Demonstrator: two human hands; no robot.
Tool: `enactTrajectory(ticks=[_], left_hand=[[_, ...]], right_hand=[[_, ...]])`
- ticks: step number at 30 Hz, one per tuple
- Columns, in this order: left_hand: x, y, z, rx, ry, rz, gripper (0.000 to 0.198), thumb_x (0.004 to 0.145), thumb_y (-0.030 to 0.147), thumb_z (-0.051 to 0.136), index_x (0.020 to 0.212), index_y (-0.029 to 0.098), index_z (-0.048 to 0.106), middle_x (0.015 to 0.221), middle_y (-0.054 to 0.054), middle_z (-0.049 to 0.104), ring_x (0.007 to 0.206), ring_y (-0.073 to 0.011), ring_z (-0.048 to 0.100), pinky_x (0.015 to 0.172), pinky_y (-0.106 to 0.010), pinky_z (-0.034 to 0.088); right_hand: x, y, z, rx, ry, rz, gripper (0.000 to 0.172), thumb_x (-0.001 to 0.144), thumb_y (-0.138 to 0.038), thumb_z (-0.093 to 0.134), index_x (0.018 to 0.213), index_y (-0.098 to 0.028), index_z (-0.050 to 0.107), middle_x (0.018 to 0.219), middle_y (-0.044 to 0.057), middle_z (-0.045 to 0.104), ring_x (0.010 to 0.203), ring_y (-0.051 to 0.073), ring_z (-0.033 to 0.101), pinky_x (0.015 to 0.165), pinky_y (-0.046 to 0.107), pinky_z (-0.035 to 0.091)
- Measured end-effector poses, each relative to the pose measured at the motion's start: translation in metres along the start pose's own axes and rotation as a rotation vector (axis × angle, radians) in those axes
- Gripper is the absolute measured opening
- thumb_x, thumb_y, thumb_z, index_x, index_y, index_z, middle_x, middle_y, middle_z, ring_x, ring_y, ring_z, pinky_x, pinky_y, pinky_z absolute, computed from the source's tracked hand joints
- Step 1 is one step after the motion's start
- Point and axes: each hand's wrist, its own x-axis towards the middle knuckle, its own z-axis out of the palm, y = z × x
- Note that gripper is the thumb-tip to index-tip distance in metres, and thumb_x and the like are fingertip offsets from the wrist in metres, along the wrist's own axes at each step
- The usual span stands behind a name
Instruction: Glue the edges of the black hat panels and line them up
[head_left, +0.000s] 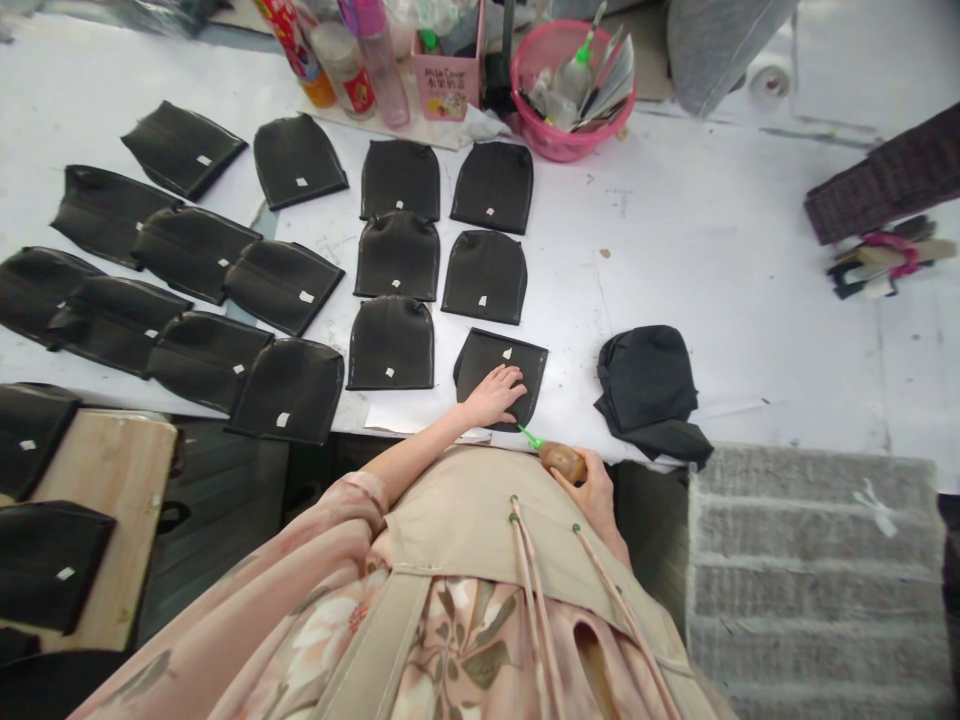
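Observation:
My left hand [496, 396] lies flat with fingers spread on a black fabric piece [495, 352], which bears a small white tag near its far edge. Around a brown squeeze bottle [561, 462] with a thin green nozzle, my right hand [596, 490] is closed at the table's near edge. The nozzle tip is at the near edge of the fabric piece, close to my left fingers; whether it touches I cannot tell. Several similar black pieces [391, 345] with white tags lie in rows to the left. A crumpled black fabric bundle [649, 380] rests to the right.
Along the back stand a pink basket [574, 147] of tools and bottles, a pink box [448, 85] and several bottles [375, 60]. More black pieces lie on a wooden board [124, 500] at lower left. A grey striped cloth [817, 580] hangs at lower right.

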Motion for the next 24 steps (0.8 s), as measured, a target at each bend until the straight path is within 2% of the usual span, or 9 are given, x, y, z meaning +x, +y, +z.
enactTrajectory(ticks=[4,12,15,19,24], left_hand=[[0.0,0.0,0.0,-0.009,-0.005,-0.004,0.063,0.068,0.041,0.08,0.121,0.019,0.054,0.133,-0.014,0.047,0.136,-0.0297,0.034,0.117,-0.046,0.021],[0.0,0.001,-0.001,-0.015,-0.005,-0.015,0.062,0.067,0.04,0.08,0.12,0.019,0.054,0.133,-0.013,0.048,0.136,-0.0294,0.034,0.117,-0.046,0.022],[0.0,0.001,-0.001,-0.005,-0.001,-0.007,0.062,0.068,0.041,0.08,0.12,0.019,0.054,0.133,-0.013,0.048,0.136,-0.0295,0.035,0.116,-0.046,0.023],[-0.001,0.0,0.0,0.006,0.004,-0.006,0.064,0.067,0.042,0.08,0.121,0.018,0.054,0.132,-0.014,0.048,0.135,-0.03,0.036,0.116,-0.046,0.023],[-0.001,0.002,0.0,0.04,0.027,-0.006,0.063,0.068,0.045,0.08,0.12,0.018,0.055,0.131,-0.013,0.048,0.134,-0.0292,0.036,0.114,-0.044,0.024]], right_hand=[[0.002,-0.003,-0.006,-0.009,-0.007,-0.042,0.037,0.079,-0.044,0.065,0.106,-0.019,0.057,0.098,0.007,0.061,0.091,0.022,0.06,0.081,0.035,0.051],[0.004,0.001,0.001,-0.027,0.035,-0.044,0.046,0.077,-0.051,0.066,0.107,-0.017,0.056,0.097,0.007,0.062,0.089,0.022,0.06,0.077,0.035,0.051],[0.004,0.004,0.002,-0.021,0.067,-0.009,0.048,0.076,-0.052,0.066,0.107,-0.016,0.056,0.098,0.007,0.062,0.088,0.022,0.06,0.074,0.034,0.052],[0.003,0.005,0.005,-0.006,0.105,0.057,0.052,0.075,-0.054,0.067,0.108,-0.016,0.057,0.099,0.008,0.062,0.09,0.022,0.06,0.077,0.035,0.052],[0.0,0.005,0.004,0.085,0.017,0.152,0.052,0.071,-0.053,0.07,0.106,-0.016,0.058,0.1,0.008,0.064,0.091,0.022,0.06,0.08,0.036,0.053]])
